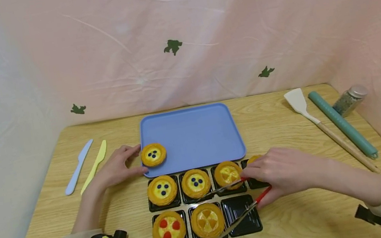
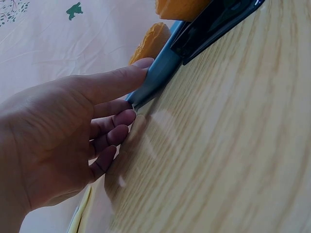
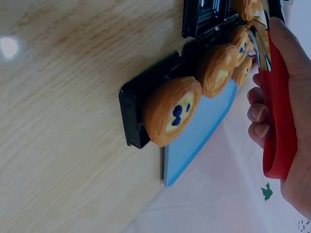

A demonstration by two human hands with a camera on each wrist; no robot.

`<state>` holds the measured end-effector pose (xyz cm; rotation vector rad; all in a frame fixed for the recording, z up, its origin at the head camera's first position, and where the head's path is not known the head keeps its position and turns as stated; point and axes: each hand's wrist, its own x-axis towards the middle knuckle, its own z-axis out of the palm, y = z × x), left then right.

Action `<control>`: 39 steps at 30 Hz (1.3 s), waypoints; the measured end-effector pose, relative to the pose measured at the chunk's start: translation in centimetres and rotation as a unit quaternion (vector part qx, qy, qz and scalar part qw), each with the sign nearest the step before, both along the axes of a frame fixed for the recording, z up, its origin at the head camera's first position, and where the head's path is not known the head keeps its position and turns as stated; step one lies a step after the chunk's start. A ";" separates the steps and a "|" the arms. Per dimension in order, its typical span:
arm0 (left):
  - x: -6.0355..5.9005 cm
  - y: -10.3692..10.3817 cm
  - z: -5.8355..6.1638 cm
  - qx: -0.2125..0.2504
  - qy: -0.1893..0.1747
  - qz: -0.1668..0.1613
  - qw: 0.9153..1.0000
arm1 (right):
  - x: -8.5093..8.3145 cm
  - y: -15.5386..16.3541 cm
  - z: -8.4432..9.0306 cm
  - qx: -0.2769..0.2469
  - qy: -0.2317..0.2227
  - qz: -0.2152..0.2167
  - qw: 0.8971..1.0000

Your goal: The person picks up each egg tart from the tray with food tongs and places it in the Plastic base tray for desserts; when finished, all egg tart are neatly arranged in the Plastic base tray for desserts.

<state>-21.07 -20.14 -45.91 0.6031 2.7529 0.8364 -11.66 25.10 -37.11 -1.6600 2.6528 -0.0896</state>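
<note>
My left hand (image 1: 118,165) holds the left edge of the blue tray (image 1: 197,135), thumb at its near corner. A blueberry tart (image 1: 153,155) sits on that tray beside the fingers. My right hand (image 1: 280,171) grips red-handled metal tongs (image 1: 264,196). The tongs' arms are spread, with tips on either side of a tart topped with orange wedges (image 1: 207,221) in a black holder. In the right wrist view, the red handle (image 3: 279,121) lies against the palm. The right hand partly covers a tart (image 1: 255,158) at the row's right end.
Blueberry tarts (image 1: 162,190) and a wedge-topped tart (image 1: 228,174) stand in the back row. A red-topped tart (image 1: 169,230) and a bare black holder (image 1: 241,214) are in front. Knives (image 1: 79,166) lie left; a spatula (image 1: 298,102), teal rod (image 1: 342,124) and jar (image 1: 349,100) are right.
</note>
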 end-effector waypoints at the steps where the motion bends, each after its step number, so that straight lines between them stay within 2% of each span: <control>1: 0.0 0.0 0.0 0.000 0.001 0.000 1.000 | 0.0 0.0 0.2 -0.001 0.001 0.000 1.000; 12: 0.1 0.1 0.2 -0.001 -0.001 -0.005 1.000 | -1.6 -0.3 3.2 -0.006 0.003 -0.026 1.000; 16: 0.2 0.1 0.2 0.000 0.000 -0.004 1.000 | -3.1 -1.0 4.5 0.005 -0.005 -0.060 0.998; 23: 0.2 0.3 0.2 0.003 -0.003 -0.005 1.000 | -6.7 -2.8 5.9 0.020 -0.018 -0.112 0.993; 31: 0.0 0.3 0.1 0.006 0.006 -0.005 1.000 | -10.9 -5.7 6.1 0.032 -0.040 -0.131 0.990; 39: 0.1 -0.3 0.2 0.011 -0.013 -0.007 1.000 | -13.7 -9.5 4.9 0.095 -0.029 -0.129 0.987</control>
